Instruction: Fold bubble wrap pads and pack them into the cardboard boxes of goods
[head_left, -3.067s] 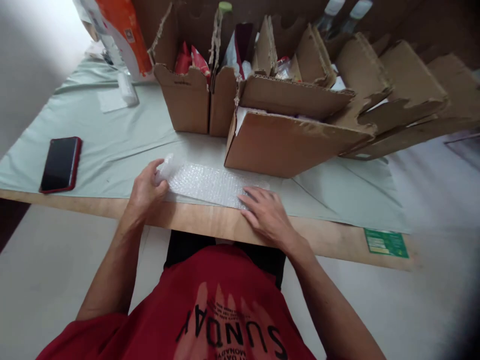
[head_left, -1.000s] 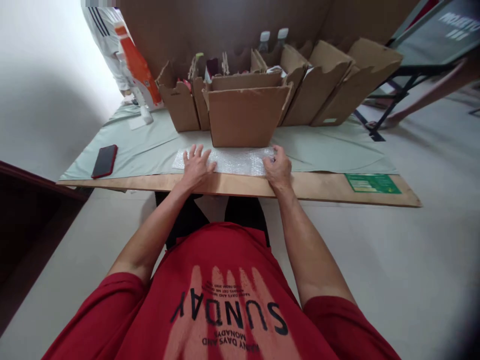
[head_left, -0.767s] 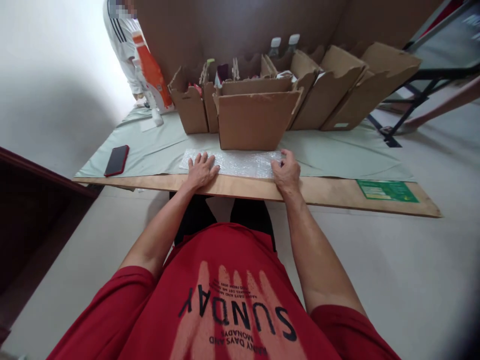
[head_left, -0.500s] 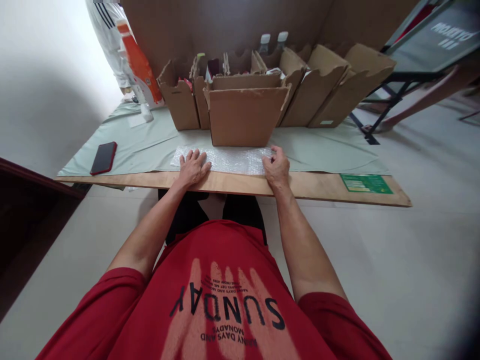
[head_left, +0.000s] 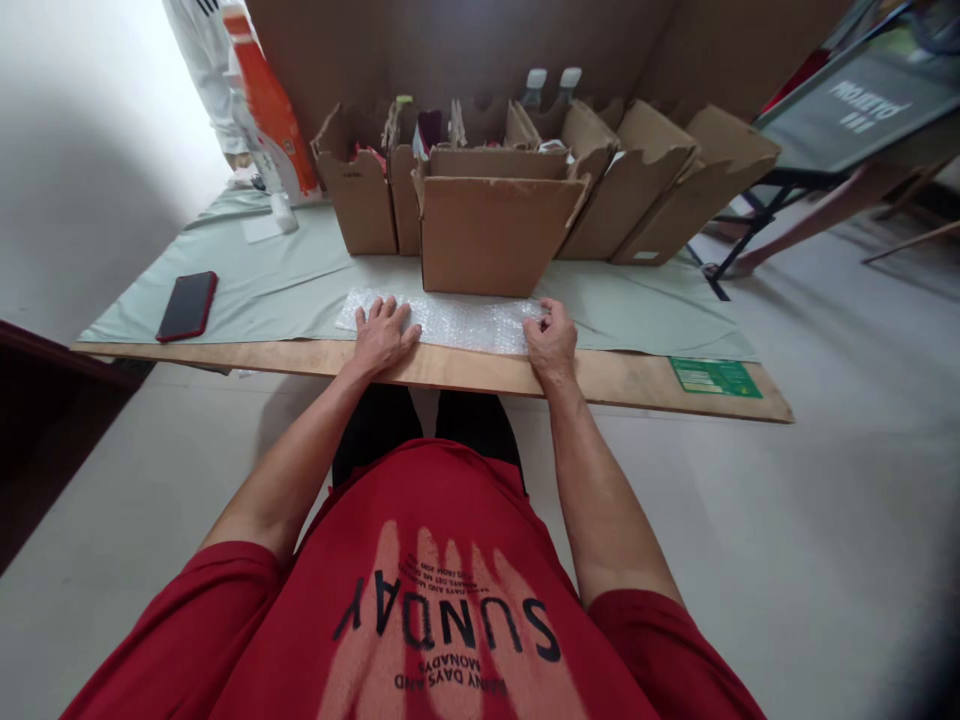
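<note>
A strip of clear bubble wrap lies flat along the front of the table, just before a brown cardboard box. My left hand rests on its left part, palm down with the fingers spread. At the right end, my right hand has its thumb and fingers curled together on the edge of the bubble wrap.
Several open cardboard boxes stand in a row behind, some with packets and bottles inside. A phone lies at left, near an orange bottle-shaped package. The wooden table edge runs in front. A folding chair is at right.
The head view has shifted slightly, so the whole table looks a little turned. Both hands stay at the same places on the bubble wrap.
</note>
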